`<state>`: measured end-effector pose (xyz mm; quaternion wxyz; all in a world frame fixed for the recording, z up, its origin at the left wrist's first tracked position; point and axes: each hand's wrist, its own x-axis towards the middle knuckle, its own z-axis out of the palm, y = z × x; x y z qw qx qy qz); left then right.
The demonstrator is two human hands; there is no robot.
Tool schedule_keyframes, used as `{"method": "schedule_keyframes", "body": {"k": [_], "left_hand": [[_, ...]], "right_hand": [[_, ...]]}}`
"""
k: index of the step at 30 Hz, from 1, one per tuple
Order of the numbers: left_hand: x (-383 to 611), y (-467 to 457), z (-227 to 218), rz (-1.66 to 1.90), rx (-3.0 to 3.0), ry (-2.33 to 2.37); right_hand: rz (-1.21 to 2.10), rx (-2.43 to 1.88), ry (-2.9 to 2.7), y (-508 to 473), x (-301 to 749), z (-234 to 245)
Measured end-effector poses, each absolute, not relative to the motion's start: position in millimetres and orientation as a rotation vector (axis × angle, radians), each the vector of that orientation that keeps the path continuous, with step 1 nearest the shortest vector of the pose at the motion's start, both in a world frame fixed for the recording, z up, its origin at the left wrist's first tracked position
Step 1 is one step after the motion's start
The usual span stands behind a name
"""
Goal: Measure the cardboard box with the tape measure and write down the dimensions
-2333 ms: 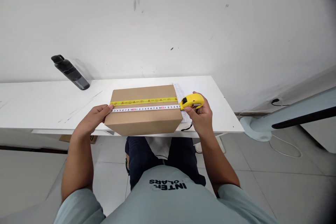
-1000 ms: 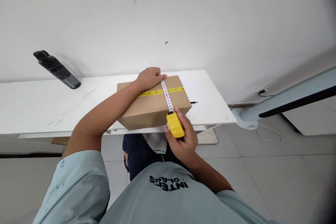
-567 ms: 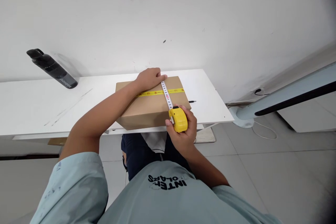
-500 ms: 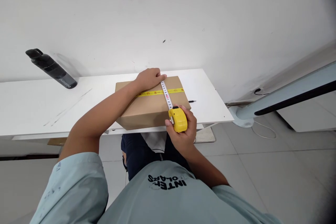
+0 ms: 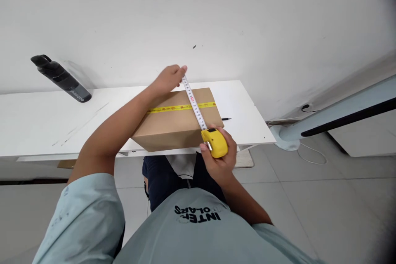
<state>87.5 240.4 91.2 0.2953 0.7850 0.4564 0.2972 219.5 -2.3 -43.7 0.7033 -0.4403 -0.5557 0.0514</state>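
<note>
A brown cardboard box with a yellow strip of printed tape lies on the white table. My right hand is wrapped round the yellow case of a tape measure at the box's near right edge. Its white blade runs out across the box top, slanting away to the left. Beyond the box's far edge, my left hand pinches the end of the blade, raised off the box. The blade's tip is hidden by the fingers.
A dark water bottle stands at the left on the white table, near the wall. A black pen pokes out beside the box's right side. A light blue post rises from the floor on the right.
My left hand has lifted off the box and moved away and slightly left with the blade end. More blade shows. The tape case has shifted slightly right.
</note>
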Motion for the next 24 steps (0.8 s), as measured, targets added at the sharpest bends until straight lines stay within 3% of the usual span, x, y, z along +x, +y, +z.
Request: {"method": "schedule_keyframes", "body": {"k": [5, 8, 15, 24], "left_hand": [[29.9, 190.3, 140.3, 1.041, 1.832, 0.969], [-14.5, 122.8, 138.9, 1.013, 1.775, 0.82], [-30.9, 2.1, 38.0, 0.748, 1.557, 0.73], [40.4, -22.1, -81.1, 0.566, 1.033, 1.054]], "right_hand": [[0.457, -1.072, -0.778, -11.2, 253.8, -35.7], [0.749, -1.009, -0.705, -12.8, 277.7, -23.8], [0.993, -0.935, -0.76, -12.4, 296.5, -39.9], [1.232, -1.033, -1.041, -51.6, 236.7, -108.4]]}}
